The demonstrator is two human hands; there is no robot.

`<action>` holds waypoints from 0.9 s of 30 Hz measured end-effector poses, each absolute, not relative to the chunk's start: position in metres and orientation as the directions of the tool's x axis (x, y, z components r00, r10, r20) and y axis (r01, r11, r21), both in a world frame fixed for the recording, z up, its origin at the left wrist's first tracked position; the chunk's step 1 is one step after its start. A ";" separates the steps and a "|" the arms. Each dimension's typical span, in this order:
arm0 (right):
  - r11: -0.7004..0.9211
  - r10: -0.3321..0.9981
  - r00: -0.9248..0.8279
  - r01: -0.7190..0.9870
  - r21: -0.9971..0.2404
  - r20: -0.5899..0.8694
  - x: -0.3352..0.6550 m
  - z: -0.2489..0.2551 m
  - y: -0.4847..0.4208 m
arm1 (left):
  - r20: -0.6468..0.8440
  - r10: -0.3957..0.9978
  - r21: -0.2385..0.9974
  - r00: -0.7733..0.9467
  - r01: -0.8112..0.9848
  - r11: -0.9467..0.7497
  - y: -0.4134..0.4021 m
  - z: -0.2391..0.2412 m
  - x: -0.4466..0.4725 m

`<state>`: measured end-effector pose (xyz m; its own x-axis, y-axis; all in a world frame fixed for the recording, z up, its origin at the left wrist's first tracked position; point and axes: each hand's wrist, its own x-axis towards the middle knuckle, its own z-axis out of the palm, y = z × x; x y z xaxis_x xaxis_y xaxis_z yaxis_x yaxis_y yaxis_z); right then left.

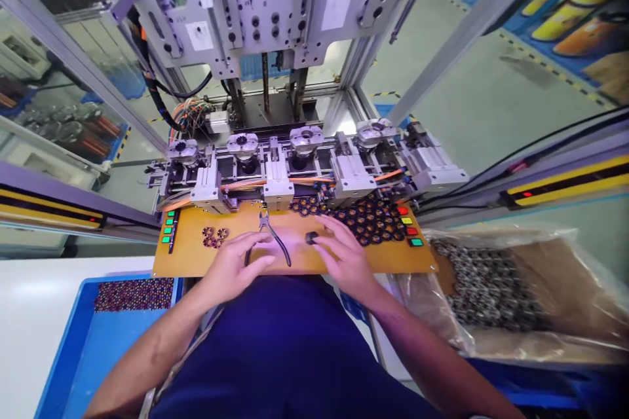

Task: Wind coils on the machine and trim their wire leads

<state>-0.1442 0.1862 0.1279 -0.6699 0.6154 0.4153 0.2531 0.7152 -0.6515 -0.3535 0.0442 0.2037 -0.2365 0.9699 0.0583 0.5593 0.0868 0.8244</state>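
Item: one small black part (311, 237), on or just above the bench (187, 263), right of mid-width, between near and far edges. It lies at the fingertips of your right hand (346, 255), on their left side, touching; whether those fingers pinch it or merely rest against it, you cannot tell from this view. Compact form; no clear long axis. Right hand nearer; left well apart.

Item: your left hand (240, 263), above the near edge, thumb and fingers spread, gripping nothing visible.

Item: diagonal cutters (280, 247), between your hands, nearest the left. Long axis runs from near edge to far edge, head away from you, handles splayed toward you; one handle partly behind your left fingers.

Item: copper-toned rings (215, 237), small group, toward the bench's left edge.

Item: black ring parts (378, 221), heaped into the far right corner, beside a column of coloured buttons (411, 232) at the right edge.

Markings: white labels (335, 12) on the machine panel above; faint marks elsewhere, illegible. No brand readable.
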 end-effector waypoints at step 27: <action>0.820 0.402 -0.762 0.052 -0.570 0.508 -0.252 0.221 0.393 | 0.123 0.563 0.883 -0.817 0.349 0.314 -0.024 0.165 -0.402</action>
<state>-0.2522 0.3927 0.2207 -0.7618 0.4017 0.5082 0.0520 0.8199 -0.5701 -0.4016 -0.0239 0.1647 -0.8172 0.5631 0.1228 0.3487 0.3136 0.8832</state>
